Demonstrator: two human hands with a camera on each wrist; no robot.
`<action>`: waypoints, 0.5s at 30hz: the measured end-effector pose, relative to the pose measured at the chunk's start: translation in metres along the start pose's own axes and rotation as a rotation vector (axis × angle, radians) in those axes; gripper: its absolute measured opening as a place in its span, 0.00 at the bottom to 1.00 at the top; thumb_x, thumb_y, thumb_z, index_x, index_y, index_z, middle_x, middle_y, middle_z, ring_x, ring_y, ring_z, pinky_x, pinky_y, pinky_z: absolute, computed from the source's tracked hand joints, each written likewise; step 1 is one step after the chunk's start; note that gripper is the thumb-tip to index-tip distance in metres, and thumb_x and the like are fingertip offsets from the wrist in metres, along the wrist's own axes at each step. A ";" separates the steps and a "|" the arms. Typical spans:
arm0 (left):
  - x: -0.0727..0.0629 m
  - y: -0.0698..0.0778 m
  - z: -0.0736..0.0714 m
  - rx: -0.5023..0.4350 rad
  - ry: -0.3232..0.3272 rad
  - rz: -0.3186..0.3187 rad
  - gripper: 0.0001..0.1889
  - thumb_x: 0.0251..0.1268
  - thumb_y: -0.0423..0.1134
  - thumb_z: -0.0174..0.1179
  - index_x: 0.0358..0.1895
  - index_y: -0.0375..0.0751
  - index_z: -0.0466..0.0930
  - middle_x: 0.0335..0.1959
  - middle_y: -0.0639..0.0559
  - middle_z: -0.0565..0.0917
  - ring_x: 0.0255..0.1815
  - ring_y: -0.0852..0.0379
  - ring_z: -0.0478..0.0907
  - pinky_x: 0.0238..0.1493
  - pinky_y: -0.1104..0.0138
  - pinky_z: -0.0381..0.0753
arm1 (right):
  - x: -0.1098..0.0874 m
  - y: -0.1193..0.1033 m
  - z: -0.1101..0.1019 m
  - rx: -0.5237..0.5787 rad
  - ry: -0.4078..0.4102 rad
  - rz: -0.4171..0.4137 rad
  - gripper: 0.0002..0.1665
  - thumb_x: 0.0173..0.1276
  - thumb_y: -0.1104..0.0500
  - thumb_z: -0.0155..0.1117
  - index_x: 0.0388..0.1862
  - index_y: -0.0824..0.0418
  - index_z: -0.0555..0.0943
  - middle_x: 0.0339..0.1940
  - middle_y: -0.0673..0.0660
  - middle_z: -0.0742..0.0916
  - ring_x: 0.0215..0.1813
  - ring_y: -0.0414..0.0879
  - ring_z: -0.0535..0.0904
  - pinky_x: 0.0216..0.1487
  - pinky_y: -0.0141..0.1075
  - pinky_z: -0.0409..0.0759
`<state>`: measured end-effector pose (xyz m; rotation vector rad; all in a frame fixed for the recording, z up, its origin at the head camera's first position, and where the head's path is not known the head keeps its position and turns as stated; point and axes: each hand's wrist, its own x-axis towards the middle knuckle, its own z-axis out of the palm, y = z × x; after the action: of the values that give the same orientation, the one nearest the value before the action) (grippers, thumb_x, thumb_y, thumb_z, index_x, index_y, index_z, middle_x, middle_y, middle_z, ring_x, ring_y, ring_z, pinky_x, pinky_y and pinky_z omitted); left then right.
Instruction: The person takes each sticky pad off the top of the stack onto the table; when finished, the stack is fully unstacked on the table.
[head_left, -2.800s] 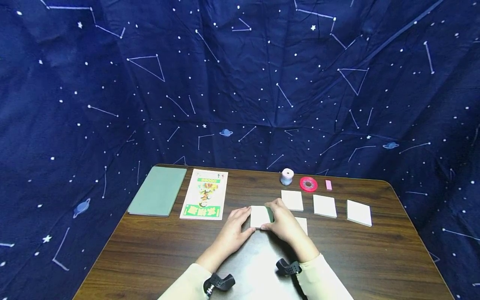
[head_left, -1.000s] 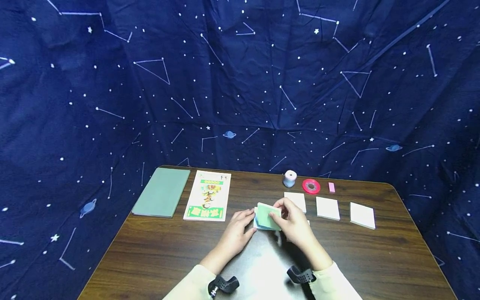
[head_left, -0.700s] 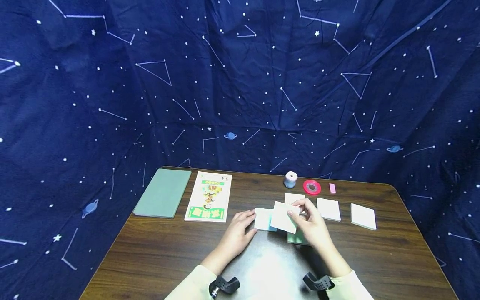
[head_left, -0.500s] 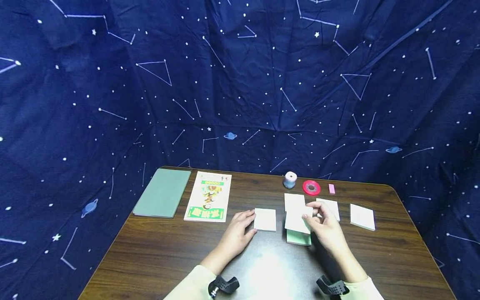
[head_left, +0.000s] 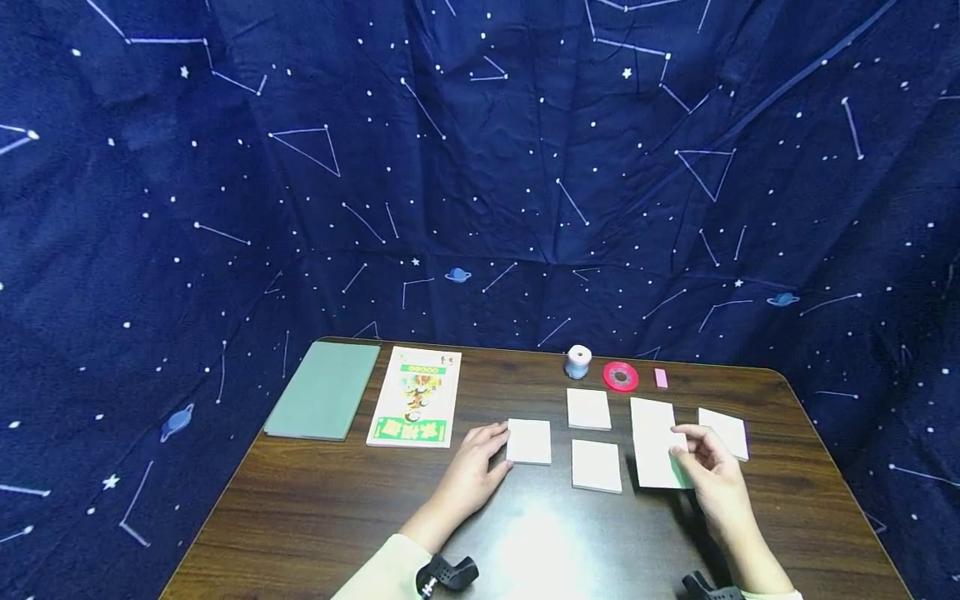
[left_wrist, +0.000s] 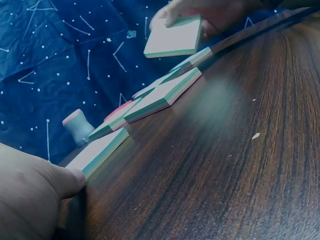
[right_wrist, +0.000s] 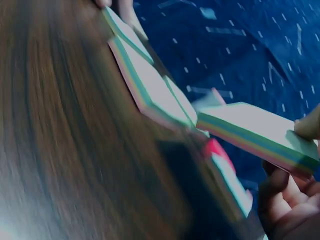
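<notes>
My right hand [head_left: 716, 479] pinches a white-topped sticky note pad [head_left: 656, 460] by its right side, thumb on top and fingers beneath. Raised off the table, the pad [right_wrist: 255, 127] shows coloured layers along its edge in the right wrist view. In the head view it overlaps another sticky note pad [head_left: 651, 410] behind it. My left hand [head_left: 472, 471] holds a sticky note pad [head_left: 529, 442] lying flat, with a fingertip at its far left corner and the thumb at its near left corner. The thumb [left_wrist: 70, 180] touches the near edge in the left wrist view.
More sticky note pads lie between the hands [head_left: 596, 465], behind that one [head_left: 588, 408], and at far right [head_left: 726, 432]. Behind them stand a blue-and-white spool [head_left: 578, 362], a red ring-shaped roll [head_left: 620, 377] and a pink block [head_left: 661, 378]. A green folder [head_left: 322, 392] and a picture booklet [head_left: 415, 396] lie left.
My right hand has lifted a sticky note pad off the one at my left hand, turned it white side up and carried it right, past the middle pads. My left hand has stayed put.
</notes>
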<state>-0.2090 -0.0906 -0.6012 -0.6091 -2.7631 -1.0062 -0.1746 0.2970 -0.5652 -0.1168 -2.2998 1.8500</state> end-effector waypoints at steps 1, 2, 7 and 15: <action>0.000 0.000 0.001 0.005 0.002 0.002 0.27 0.72 0.38 0.72 0.70 0.32 0.82 0.75 0.44 0.81 0.77 0.42 0.76 0.79 0.48 0.75 | 0.000 0.004 -0.004 0.014 0.003 0.026 0.21 0.81 0.65 0.66 0.68 0.71 0.78 0.38 0.45 0.81 0.39 0.39 0.75 0.36 0.31 0.77; 0.000 0.000 0.001 0.006 0.004 0.006 0.27 0.72 0.38 0.72 0.70 0.32 0.82 0.75 0.44 0.82 0.77 0.42 0.76 0.79 0.48 0.75 | 0.001 0.009 -0.008 0.025 0.012 0.050 0.21 0.81 0.64 0.66 0.68 0.70 0.78 0.38 0.44 0.81 0.39 0.39 0.75 0.36 0.30 0.76; 0.001 0.002 0.001 0.001 0.001 0.007 0.27 0.72 0.38 0.72 0.70 0.32 0.82 0.75 0.43 0.81 0.77 0.42 0.76 0.79 0.48 0.75 | 0.003 0.027 -0.019 0.131 0.063 0.112 0.20 0.81 0.63 0.66 0.67 0.69 0.79 0.36 0.43 0.82 0.38 0.37 0.75 0.35 0.29 0.76; -0.002 0.002 -0.001 -0.019 -0.004 -0.013 0.26 0.72 0.37 0.72 0.70 0.31 0.82 0.76 0.43 0.81 0.78 0.41 0.75 0.79 0.46 0.74 | 0.005 0.037 -0.013 0.064 0.008 0.082 0.21 0.79 0.67 0.67 0.66 0.73 0.78 0.36 0.45 0.81 0.38 0.39 0.76 0.35 0.32 0.75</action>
<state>-0.2061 -0.0910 -0.5997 -0.5975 -2.7678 -1.0366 -0.1786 0.3186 -0.5977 -0.2123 -2.2600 1.9568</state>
